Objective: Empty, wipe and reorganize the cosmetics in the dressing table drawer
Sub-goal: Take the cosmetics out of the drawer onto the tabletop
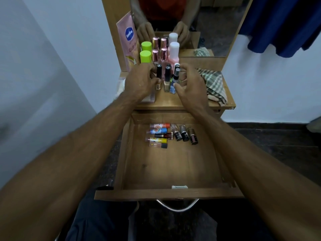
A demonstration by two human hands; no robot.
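The drawer (166, 164) is pulled wide open at mid-frame, its wooden floor mostly bare, which suits a wiped drawer being restocked. Along its far wall lie two tidy groups: a stack of lip balms (159, 134) laid sideways, and just right of them a row of dark lipsticks (184, 134) side by side, sorted by kind, it seems, so each is easy to find. The rest of the cosmetics wait on the bench (182, 101) above, at the upper centre of the frame, crowded near the mirror (213, 23): green-capped bottles (145, 56), rose-capped bottles (160, 53), a pink bottle (173, 54), and in front the small black-capped vials (166, 75). Both hands reach to that front cluster from either side, likely to gather several vials at once for the drawer. The left hand (140, 82) has its fingers curled at the leftmost vials, thumb against one; whether it already grips cannot be told. The right hand (189, 84) has fingers spread and bent like a claw around the spray vial (175, 79), thumb touching near its base, not yet closed. The checked cloth (213, 84) lies crumpled at the bench's right end, set aside within reach. A Vaseline tube (129, 42) leans against the mirror frame, too tall to stand elsewhere.
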